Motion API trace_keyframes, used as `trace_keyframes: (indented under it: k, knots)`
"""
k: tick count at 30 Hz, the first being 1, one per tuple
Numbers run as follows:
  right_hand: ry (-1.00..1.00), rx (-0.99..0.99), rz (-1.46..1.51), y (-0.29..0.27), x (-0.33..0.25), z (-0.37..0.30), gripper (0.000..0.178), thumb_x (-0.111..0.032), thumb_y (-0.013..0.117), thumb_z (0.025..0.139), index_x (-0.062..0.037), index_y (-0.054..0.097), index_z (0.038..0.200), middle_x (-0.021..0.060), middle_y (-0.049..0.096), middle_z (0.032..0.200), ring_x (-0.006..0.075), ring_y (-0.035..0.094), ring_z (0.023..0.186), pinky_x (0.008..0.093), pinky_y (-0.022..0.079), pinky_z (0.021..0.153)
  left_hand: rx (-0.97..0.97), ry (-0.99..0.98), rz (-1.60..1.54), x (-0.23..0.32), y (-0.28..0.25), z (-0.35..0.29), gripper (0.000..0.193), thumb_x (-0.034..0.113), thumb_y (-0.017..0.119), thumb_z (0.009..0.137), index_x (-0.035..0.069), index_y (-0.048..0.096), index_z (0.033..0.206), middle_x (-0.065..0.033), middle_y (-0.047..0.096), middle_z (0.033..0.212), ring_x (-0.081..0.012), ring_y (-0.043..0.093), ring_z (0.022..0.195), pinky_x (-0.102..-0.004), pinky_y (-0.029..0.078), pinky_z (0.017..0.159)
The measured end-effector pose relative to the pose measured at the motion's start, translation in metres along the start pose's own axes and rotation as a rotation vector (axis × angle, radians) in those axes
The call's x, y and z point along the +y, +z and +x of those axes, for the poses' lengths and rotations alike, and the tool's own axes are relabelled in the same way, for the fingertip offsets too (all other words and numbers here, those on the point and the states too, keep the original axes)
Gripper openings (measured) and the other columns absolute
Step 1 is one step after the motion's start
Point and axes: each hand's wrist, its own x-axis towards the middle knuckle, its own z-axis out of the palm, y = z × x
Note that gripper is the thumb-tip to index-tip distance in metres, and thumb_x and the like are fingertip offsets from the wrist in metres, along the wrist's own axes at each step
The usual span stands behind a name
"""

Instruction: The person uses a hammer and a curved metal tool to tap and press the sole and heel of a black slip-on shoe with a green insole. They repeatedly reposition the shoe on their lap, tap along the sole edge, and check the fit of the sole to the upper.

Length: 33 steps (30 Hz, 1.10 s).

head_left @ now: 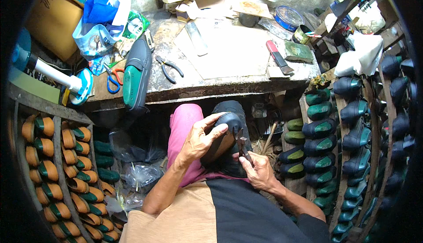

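Over my lap, my left hand (200, 138) is wrapped round a dark shoe (229, 120), its rounded end pointing up and away from me. My right hand (259, 171) grips a pair of dark metal pincers (242, 147). Their jaws reach up to the shoe's right edge; whether they bite on it cannot be made out. On the bench ahead to the left lies another dark shoe (142, 60) with a green last in it. Pliers (168, 69) with dark handles rest beside it, and scissors (114, 79) with blue and orange handles lie to its left.
The worn bench (163, 95) spans the front, carrying a red-handled knife (278, 58), a green block (298, 51) and cardboard sheets (224, 60). A rack of tan shoes (48, 146) stands left; racks of dark shoes (320, 152) stand right. Plastic bags (142, 174) lie by my left leg.
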Motion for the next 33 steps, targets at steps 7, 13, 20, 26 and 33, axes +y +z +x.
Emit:
trace_keyframes:
  k: [7, 13, 20, 26, 33]
  knots:
    - [0.215, -0.256, 0.036, -0.056, -0.032, 0.001, 0.031, -0.023, 0.067, 0.117, 0.002, 0.086, 0.121, 0.0026, 0.074, 0.08, 0.0057, 0.064, 0.074, 0.0304, 0.054, 0.066, 0.009, 0.04, 0.037, 0.004, 0.008, -0.004, 0.049, 0.018, 0.081, 0.109, -0.002, 0.068, 0.153, -0.0053, 0.077, 0.136, -0.0146, 0.07, 0.126, -0.0315, 0.054, 0.113]
    - [0.329, -0.186, -0.027, -0.025, -0.037, 0.013, 0.033, -0.024, 0.066, 0.117, 0.0019, 0.085, 0.113, 0.0067, 0.081, 0.084, 0.0096, 0.067, 0.064, 0.0323, 0.053, 0.058, 0.053, -0.037, -0.004, -0.002, 0.003, -0.004, 0.05, 0.017, 0.084, 0.107, -0.001, 0.07, 0.151, -0.0098, 0.078, 0.14, -0.018, 0.069, 0.132, -0.0355, 0.051, 0.119]
    - [0.231, -0.122, 0.087, -0.03, -0.022, 0.007, 0.042, -0.026, 0.069, 0.114, 0.0038, 0.072, 0.085, 0.0157, 0.073, 0.07, 0.0266, 0.075, 0.064, 0.045, 0.056, 0.059, 0.058, -0.086, -0.013, -0.002, 0.0, 0.001, 0.052, 0.017, 0.084, 0.106, -0.002, 0.068, 0.152, -0.0095, 0.077, 0.14, -0.0176, 0.069, 0.131, -0.0346, 0.052, 0.117]
    - [0.015, 0.15, 0.079, 0.034, -0.005, -0.006, 0.037, -0.017, 0.064, 0.117, -0.0001, 0.061, 0.084, 0.0116, 0.058, 0.069, 0.0268, 0.061, 0.059, 0.0438, 0.048, 0.059, 0.024, -0.032, 0.102, 0.007, 0.008, 0.015, 0.044, 0.019, 0.087, 0.105, -0.003, 0.073, 0.141, -0.0067, 0.079, 0.128, -0.0159, 0.072, 0.121, -0.0336, 0.055, 0.111]
    - [0.063, 0.204, 0.115, 0.047, -0.02, 0.0, 0.03, -0.008, 0.07, 0.111, 0.004, 0.053, 0.088, 0.0255, 0.057, 0.074, 0.0489, 0.063, 0.068, 0.0548, 0.048, 0.063, 0.039, -0.1, -0.009, 0.008, 0.014, 0.028, 0.035, 0.017, 0.086, 0.104, 0.0, 0.077, 0.134, -0.0049, 0.08, 0.121, -0.0131, 0.073, 0.11, -0.0313, 0.058, 0.101]
